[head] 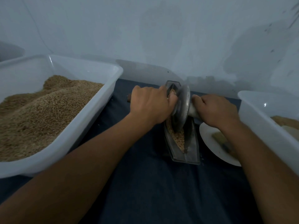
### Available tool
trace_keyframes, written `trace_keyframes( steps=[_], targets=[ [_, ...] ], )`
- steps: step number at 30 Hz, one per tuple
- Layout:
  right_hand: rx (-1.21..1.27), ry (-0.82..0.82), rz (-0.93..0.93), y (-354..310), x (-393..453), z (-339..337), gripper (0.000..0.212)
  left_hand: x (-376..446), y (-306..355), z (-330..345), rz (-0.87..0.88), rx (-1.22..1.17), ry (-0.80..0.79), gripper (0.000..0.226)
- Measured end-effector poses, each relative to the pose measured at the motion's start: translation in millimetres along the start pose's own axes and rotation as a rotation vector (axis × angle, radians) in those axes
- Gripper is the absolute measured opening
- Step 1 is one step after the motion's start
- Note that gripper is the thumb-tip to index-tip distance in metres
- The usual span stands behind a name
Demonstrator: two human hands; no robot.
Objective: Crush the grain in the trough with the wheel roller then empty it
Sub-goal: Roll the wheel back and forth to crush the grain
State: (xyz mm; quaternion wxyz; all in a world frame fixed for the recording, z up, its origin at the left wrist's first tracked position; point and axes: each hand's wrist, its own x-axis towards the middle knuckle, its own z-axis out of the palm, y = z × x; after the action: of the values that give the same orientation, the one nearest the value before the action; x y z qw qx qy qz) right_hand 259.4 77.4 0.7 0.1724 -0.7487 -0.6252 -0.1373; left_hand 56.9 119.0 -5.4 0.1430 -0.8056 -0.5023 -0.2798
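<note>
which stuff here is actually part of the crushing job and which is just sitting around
In use: trough, grain in it, wheel roller, left hand and right hand gripping its axle handles.

Lying about: big tub of grain on the left, tub on the right, white plate, dark cloth.
</note>
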Motion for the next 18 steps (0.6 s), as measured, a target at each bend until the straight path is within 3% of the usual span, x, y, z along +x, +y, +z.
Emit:
trace_keyframes(
  steps=[13,18],
  targets=[
    [0.266,-0.457,-0.013,-0.1,-2.2,-27.2,0.073,4.2,2.6,-16.6,-0.059,-0.098,-0.038,0.052],
    [0.25,-0.604,-0.033,0.5,-3.7,-38.2,0.06,6.0,2.6,-20.7,-0.072,-0.08,-0.149,0.056]
  ],
)
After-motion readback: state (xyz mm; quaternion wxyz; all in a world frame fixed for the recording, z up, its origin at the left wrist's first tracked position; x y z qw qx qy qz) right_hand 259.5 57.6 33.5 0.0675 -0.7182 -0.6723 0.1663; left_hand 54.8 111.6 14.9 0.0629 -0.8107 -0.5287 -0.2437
